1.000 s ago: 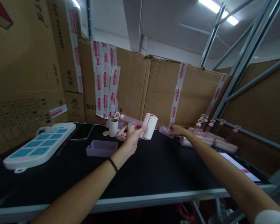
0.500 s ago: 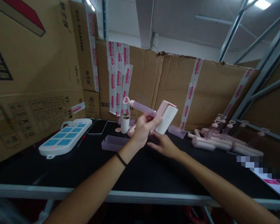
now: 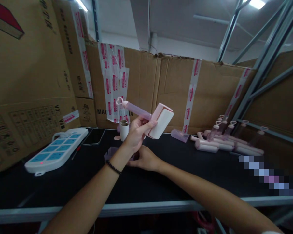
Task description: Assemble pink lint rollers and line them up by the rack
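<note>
My left hand [image 3: 136, 133] is closed around a lint roller [image 3: 161, 122], raised above the table. The roller has a white paper roll in a pink holder, and a translucent lilac handle with a heart-shaped loop points up to the left. Below it, my right hand [image 3: 147, 158] has its fingers curled on the right end of a translucent lilac cover [image 3: 110, 152] lying on the black table. My left wrist hides part of the cover. White cardboard-cored rolls [image 3: 124, 131] stand behind my left hand, next to a small pink disc [image 3: 117, 138].
A white power strip [image 3: 56, 149] and a phone [image 3: 94, 136] lie at the left. Another lilac cover [image 3: 180, 135] rests near the back cardboard wall [image 3: 141, 81]. Several pink lint rollers [image 3: 207, 145] are piled at the right. A metal edge [image 3: 146, 208] runs along the front.
My right hand has moved left and down from beneath the roller to the lilac cover and closed on its end. My left hand still holds the lint roller. The view has shifted right.
</note>
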Tool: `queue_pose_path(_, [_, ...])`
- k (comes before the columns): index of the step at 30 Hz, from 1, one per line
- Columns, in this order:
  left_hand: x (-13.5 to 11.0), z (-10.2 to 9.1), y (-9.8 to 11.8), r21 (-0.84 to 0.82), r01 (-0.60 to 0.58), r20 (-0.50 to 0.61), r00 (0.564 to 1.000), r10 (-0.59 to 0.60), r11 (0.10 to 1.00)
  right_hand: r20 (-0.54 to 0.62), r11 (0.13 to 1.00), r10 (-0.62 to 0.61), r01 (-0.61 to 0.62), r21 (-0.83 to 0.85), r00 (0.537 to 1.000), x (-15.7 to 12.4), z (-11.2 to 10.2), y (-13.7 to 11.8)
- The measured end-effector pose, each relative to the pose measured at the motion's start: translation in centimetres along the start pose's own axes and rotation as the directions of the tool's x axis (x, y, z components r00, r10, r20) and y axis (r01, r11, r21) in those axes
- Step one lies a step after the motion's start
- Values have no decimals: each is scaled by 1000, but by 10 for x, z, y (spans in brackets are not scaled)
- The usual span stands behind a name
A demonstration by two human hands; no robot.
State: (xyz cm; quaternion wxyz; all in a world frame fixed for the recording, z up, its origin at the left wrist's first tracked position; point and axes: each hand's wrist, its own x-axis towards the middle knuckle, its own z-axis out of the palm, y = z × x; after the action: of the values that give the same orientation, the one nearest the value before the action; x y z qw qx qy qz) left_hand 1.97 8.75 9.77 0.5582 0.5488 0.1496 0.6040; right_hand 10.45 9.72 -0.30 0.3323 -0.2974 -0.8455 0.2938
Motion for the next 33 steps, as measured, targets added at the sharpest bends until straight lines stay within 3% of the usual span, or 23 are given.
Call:
queue_pose_path(4, [4, -15, 8, 277, 22, 76, 996, -45, 961, -68, 988, 131, -136, -75, 989, -53, -42, 9])
queue_pose_path(8, [9, -27, 3, 547, -40, 218, 971, -95, 836, -68, 968, 236, -241, -67, 969, -102, -88, 23])
queue_pose_path(11, [10, -28, -6, 672, -111, 324, 933, -156, 732, -78, 952, 302, -305, -29, 950, -122, -106, 33])
queue_pose_path(16, [6, -18, -20, 777, -212, 397, 895, -201, 593, -123, 955, 298, -294, 47, 947, -128, -104, 39])
queue_pose_path(22, [2, -12, -36, 742, -271, 446, 882, -150, 613, -135, 944, 294, -266, 194, 946, -126, -97, 38])
queue_pose_path(26, [3, -14, -40, 772, -272, 438, 883, -171, 574, -159, 947, 300, -274, 166, 941, -128, -98, 39])
queue_pose_path(33, [4, -13, -36, 742, -294, 466, 873, -148, 602, -175, 965, 252, -234, 115, 952, -129, -98, 43])
